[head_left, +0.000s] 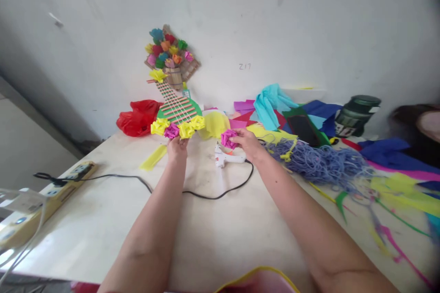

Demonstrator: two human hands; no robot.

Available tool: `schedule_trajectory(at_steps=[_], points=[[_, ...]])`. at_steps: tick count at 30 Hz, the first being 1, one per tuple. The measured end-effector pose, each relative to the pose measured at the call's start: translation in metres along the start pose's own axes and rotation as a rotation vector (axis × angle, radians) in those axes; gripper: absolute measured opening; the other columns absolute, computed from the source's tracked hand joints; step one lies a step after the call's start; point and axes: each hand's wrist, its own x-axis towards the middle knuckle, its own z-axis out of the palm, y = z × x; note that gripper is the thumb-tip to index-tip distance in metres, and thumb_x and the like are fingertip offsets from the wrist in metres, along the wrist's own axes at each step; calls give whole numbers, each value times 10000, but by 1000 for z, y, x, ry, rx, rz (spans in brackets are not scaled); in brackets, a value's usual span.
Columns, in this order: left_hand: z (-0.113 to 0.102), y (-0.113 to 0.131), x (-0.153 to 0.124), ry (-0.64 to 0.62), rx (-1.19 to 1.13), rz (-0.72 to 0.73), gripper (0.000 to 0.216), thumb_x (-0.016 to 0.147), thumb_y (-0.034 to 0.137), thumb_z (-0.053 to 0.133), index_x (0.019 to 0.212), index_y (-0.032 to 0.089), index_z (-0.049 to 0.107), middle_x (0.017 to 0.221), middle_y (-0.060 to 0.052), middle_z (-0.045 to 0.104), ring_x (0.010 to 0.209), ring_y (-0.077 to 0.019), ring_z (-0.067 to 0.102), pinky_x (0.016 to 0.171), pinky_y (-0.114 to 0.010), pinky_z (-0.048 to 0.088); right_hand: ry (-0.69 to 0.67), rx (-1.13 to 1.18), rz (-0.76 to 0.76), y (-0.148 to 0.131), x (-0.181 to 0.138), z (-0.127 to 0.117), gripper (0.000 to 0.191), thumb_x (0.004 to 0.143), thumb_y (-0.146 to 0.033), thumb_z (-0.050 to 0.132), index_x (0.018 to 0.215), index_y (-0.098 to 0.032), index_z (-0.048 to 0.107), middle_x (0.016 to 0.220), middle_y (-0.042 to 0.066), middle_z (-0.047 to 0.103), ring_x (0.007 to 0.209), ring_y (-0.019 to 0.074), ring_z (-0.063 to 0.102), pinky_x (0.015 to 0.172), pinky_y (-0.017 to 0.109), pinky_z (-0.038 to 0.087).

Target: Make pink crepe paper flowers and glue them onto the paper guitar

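My right hand [246, 143] pinches a magenta crepe-paper flower [227, 138] above the table. My left hand [178, 145] is closed at the lower edge of a small craft guitar [178, 109], which has a green round body, striped sticks and pale strings. Yellow paper flowers [160, 126] and another magenta flower line the guitar's bottom, right by my left fingers, whose tips are partly hidden. A yellow flower tops its neck. Between my hands, closer to the right one, a white glue gun [227, 158] lies on the table with a black cord.
A power strip [65, 192] lies at the left edge, the cord running to it. Red crumpled paper [139, 118] sits behind. To the right are tangled blue-purple string [319, 162], a phone [304, 129], coloured paper and a dark green jar [357, 116]. A flower craft [172, 57] is against the wall.
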Motion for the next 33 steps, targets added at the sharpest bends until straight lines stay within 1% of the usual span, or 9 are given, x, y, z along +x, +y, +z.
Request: schedule_trajectory(at_steps=[3,7,10,14,18,22,26,29,33], points=[[-7,2,-12,-68,16,2,257,693,10,448,871,161,556,816,-51,665,834,-179,663,788,-332,530,-14,39,-18,-3,1,-4,257,504,-187,659,752,-161,595,657,-15,613,595,108,552,585,251,440],[-14,4,-27,-99,34,-36,257,686,-1,438,839,147,581,800,-55,674,802,-173,666,781,-324,534,11,74,-26,-7,0,-5,327,477,-172,662,793,-172,578,704,-19,614,608,106,555,578,248,439],[-17,6,-39,-117,60,-70,251,684,3,446,833,141,594,780,-58,678,761,-167,667,733,-302,544,25,79,-33,-11,-2,-5,365,473,-161,648,826,-188,558,747,-18,613,634,111,561,585,249,443],[-19,9,-50,-152,106,-132,206,684,14,451,765,133,598,717,-58,671,655,-151,655,612,-253,546,26,69,-69,-17,-2,-9,380,489,-183,630,858,-205,544,787,-14,615,642,111,560,596,254,450],[-18,10,-56,-167,123,-248,221,664,0,443,751,131,598,672,-51,661,610,-151,647,550,-237,537,59,66,-113,-27,-2,-17,387,503,-212,627,880,-210,539,824,-15,625,661,114,570,577,244,446],[-14,11,-61,-203,148,-324,262,622,-16,444,771,126,607,688,-51,665,594,-155,643,526,-239,534,135,24,-125,-38,-4,-24,433,505,-217,655,925,-203,548,797,-23,634,637,108,564,578,243,442],[-12,11,-64,-202,192,-362,302,588,-23,451,790,133,613,682,-53,661,558,-159,628,506,-249,530,217,12,-177,-47,-5,-28,366,499,-173,655,855,-191,571,781,-20,641,724,127,584,670,262,462],[-10,12,-64,-182,224,-375,348,586,-23,448,828,155,624,651,-44,653,537,-165,619,511,-267,537,234,-15,-231,-50,-4,-29,284,528,-165,647,804,-189,581,778,-10,641,776,138,582,718,275,466],[-11,14,-62,-178,250,-385,352,593,-24,442,842,141,629,642,-49,647,538,-167,621,509,-264,537,246,-1,-251,-49,-2,-28,266,534,-147,644,790,-190,585,766,-15,638,771,138,579,731,286,472]])
